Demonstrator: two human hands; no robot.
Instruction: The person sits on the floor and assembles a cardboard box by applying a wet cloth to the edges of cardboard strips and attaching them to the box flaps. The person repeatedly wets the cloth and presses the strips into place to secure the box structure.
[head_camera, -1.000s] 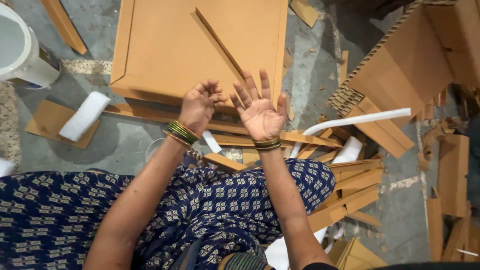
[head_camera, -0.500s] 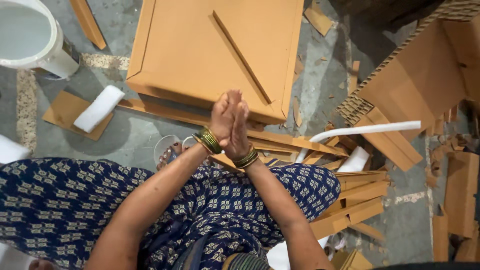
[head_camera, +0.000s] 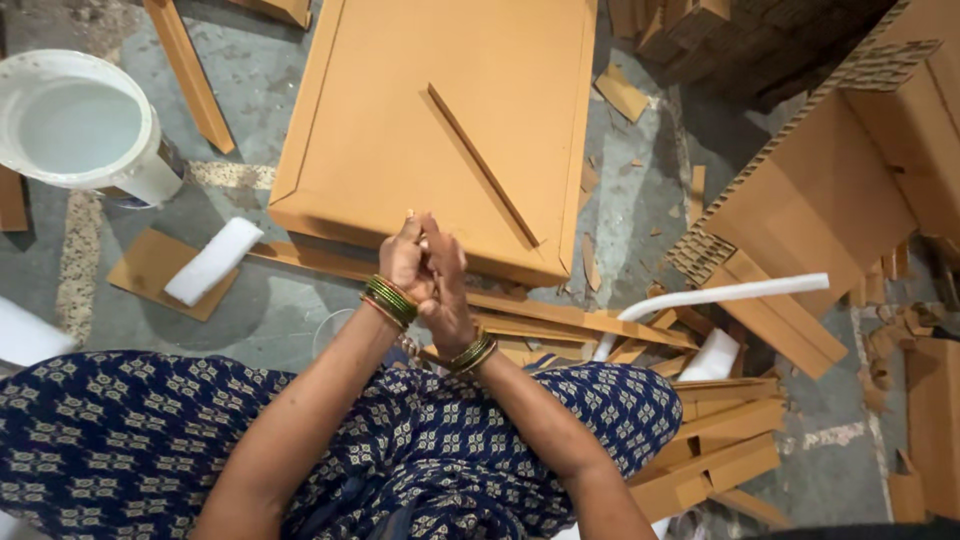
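My left hand (head_camera: 403, 262) and my right hand (head_camera: 447, 285) are pressed together, palm against palm, fingers closed and slightly curled. I see nothing held between them. Both wrists carry green and gold bangles. The hands hover over the near edge of a large flat brown cardboard panel (head_camera: 400, 130) lying on the floor. A thin cardboard strip (head_camera: 483, 165) lies diagonally on that panel. My lap, in blue patterned cloth (head_camera: 140, 450), fills the bottom of the view.
A white bucket (head_camera: 80, 130) stands at the top left. A white foam block (head_camera: 212, 260) rests on a cardboard scrap. A long white foam strip (head_camera: 725, 295) and several cardboard strips (head_camera: 700, 440) lie to the right. Corrugated board stacks (head_camera: 830, 190) rise at the right.
One second ago my hands were apart with fingers spread. They came together palm to palm and now stay clasped, shifted slightly. The view has moved a little.
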